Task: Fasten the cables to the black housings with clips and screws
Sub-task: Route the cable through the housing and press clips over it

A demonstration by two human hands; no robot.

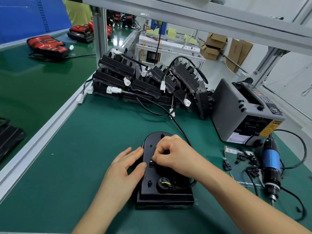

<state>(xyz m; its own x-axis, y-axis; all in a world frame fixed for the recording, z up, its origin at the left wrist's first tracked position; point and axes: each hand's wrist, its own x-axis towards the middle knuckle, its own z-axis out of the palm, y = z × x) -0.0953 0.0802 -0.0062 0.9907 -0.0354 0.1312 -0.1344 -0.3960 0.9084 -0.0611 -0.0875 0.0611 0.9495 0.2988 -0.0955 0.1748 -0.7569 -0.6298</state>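
Left hand (125, 163) lies with straight fingers against the left edge of a black housing (152, 189), which sits near the front of the green worktop (81, 149). Right hand (172, 155) has curled fingers pinching a small black clip (151, 162) on the housing's top face. A black cable (179, 127) leads off toward the pile of housings (135, 81). Loose clips (244, 159) and an electric screwdriver (271, 166) lie to the right.
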